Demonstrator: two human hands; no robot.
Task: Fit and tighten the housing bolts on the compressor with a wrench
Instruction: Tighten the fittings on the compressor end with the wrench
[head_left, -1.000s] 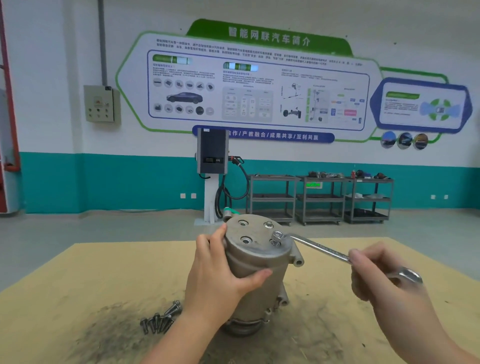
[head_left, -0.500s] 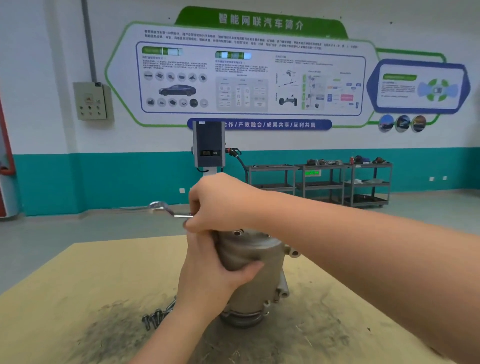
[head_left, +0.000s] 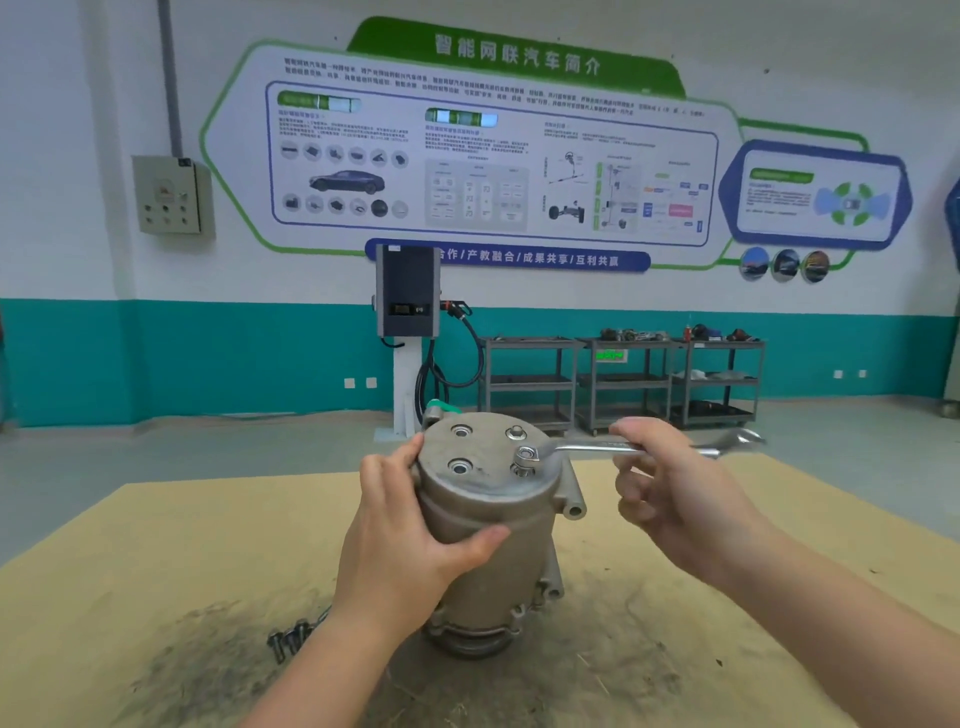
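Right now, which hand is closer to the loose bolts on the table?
Left. The left hand grips the compressor just above the loose bolts; the right hand holds the wrench, farther away.

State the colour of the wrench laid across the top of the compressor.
The wrench is shiny silver, bare metal; the head view, the only one, shows it.

Compressor (head_left: 488, 525) stands on table (head_left: 156, 545); loose bolts (head_left: 291, 638) lie left.

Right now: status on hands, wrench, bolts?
Left hand grips compressor. Right hand holds wrench, ring end on a top bolt. Spare bolts on table, left. Nothing in the way.
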